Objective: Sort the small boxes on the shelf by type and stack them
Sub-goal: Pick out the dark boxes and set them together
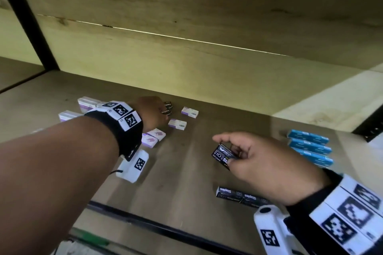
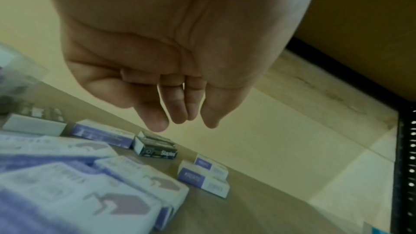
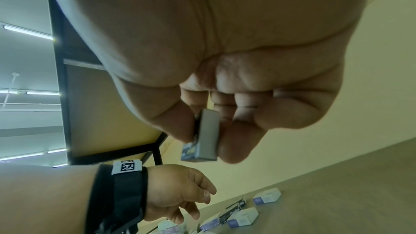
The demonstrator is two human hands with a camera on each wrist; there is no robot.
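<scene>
We are mid-sort: at the head view's centre right, our right hand (image 1: 259, 163) pinches a black staples box (image 1: 222, 156) above the shelf (image 1: 186, 172), over the black boxes lying at lower right (image 1: 238, 193). Next, we judge, set it squarely on those. Our left hand (image 2: 171, 95), fingers relaxed and empty, hovers above two black boxes (image 2: 156, 147) amid purple-and-white boxes (image 1: 177, 124) at centre left.

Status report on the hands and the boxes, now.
Right hand pinching a black staples box, held above the shelf. Left hand open, over two black boxes among purple-and-white ones. Nothing blocking.
</scene>
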